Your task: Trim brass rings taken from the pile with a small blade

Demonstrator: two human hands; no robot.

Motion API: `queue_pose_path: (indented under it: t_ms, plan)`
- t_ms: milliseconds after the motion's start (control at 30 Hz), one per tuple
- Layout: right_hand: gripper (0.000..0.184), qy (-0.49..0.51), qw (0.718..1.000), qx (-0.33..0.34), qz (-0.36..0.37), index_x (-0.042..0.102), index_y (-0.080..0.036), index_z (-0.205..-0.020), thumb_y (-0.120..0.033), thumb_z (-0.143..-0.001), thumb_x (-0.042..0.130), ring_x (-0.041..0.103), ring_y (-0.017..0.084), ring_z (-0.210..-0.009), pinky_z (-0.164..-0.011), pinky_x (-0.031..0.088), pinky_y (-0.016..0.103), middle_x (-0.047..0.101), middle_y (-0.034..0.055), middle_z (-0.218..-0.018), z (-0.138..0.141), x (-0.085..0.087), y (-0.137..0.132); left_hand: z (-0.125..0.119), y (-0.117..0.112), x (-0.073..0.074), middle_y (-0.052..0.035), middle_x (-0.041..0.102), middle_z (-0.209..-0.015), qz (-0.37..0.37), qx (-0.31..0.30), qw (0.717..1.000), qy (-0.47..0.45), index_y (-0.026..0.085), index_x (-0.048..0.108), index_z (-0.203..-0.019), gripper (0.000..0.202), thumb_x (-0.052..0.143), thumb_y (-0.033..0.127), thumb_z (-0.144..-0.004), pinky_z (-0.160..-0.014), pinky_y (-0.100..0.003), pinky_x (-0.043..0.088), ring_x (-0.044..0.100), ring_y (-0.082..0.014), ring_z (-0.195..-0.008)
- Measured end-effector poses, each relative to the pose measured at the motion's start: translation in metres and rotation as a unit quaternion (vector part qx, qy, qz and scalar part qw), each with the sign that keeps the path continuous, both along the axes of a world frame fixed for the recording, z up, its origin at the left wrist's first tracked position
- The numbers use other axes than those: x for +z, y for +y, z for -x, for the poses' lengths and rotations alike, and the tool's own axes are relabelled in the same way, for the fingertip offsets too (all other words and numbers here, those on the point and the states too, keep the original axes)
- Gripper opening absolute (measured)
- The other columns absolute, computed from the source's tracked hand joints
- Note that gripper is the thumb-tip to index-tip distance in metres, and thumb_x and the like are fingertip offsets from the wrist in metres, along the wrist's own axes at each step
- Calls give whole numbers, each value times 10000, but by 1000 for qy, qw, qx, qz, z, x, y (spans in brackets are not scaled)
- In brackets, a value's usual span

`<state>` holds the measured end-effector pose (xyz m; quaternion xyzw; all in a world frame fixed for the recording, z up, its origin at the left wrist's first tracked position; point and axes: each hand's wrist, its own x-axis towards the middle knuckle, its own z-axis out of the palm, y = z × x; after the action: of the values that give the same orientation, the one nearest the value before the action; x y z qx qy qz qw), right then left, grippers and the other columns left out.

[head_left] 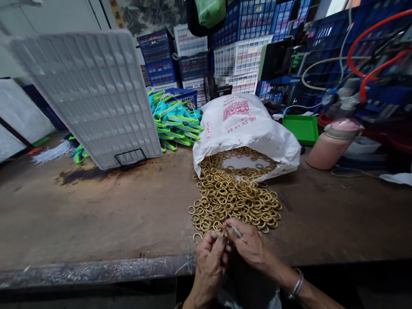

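My left hand (210, 259) and my right hand (252, 248) meet at the table's front edge, fingertips pinched close together. Something small and partly gold-coloured shows between them, too hidden by the fingers to name. Across the right fingers lies a short pale grey strip (237, 232); whether it is held or worn I cannot tell. Just beyond the fingertips is a heap of gold-coloured rings (231, 202). The rings spill from the mouth of a white sack (240, 124) lying on its side, with red print on it.
A grey ribbed plastic panel (86, 94) stands upright at the left on the brown table (84, 217). Behind it are green and turquoise pieces (176, 120). To the right stand a green tray (301, 130) and a pink bottle (333, 144). Stacked crates (244, 57) fill the back.
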<state>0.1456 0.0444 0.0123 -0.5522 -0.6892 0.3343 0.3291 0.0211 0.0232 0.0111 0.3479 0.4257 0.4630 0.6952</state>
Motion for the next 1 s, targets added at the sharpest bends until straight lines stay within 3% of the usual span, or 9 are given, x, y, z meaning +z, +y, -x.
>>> queue_pose_path:
  t_ms: [167, 367, 567, 667, 833, 1000]
  plan:
    - [291, -179, 982, 43, -44, 509, -201, -776, -38, -595, 350, 477, 123, -589, -558, 268, 223, 566, -3, -655, -3, -4, -8, 0, 0, 0, 100, 340, -449, -49, 11, 998, 32, 184, 424, -683, 335, 552, 493, -700, -366, -158, 195, 247, -30, -359]
    - [330, -251, 966, 35, -51, 493, -202, -840, -19, -601, 358, 508, 130, -621, -556, 235, 231, 601, 12, -713, 1, -6, -10, 0, 2, -10, 73, 390, -524, -101, 40, 993, 49, 176, 444, -677, 312, 552, 466, -712, -411, -162, 256, 301, -41, -424]
    - [198, -302, 953, -7, -26, 490, -188, -782, -62, -666, 390, 489, 133, -557, -515, 199, 243, 574, 17, -629, -10, -8, 0, 5, -15, 1, 52, 447, -515, -82, 1, 994, 68, 170, 448, -634, 321, 543, 462, -727, -381, -163, 240, 325, -35, -395]
    - [190, -297, 953, -31, -57, 483, -189, -752, -55, -665, 382, 468, 127, -540, -523, 211, 242, 551, 9, -608, -11, -6, 6, 11, -25, 6, 45, 481, -533, -26, -25, 999, 10, 174, 455, -662, 327, 543, 484, -717, -343, -161, 216, 312, -29, -362]
    - [229, -258, 961, 19, -95, 497, -197, -800, -60, -653, 387, 501, 131, -673, -595, 272, 224, 572, 15, -754, 10, -4, 15, 26, -23, -3, 6, 540, -679, 59, 34, 994, -85, 156, 491, -741, 334, 570, 478, -698, -362, -154, 269, 408, -43, -442]
    - [236, -284, 955, 34, -82, 504, -205, -935, -131, -726, 421, 529, 154, -797, -644, 301, 234, 581, 35, -901, 36, -4, 24, 43, -18, -8, 6, 561, -680, 53, 76, 990, -111, 172, 474, -760, 283, 583, 427, -703, -365, -158, 283, 450, -56, -448]
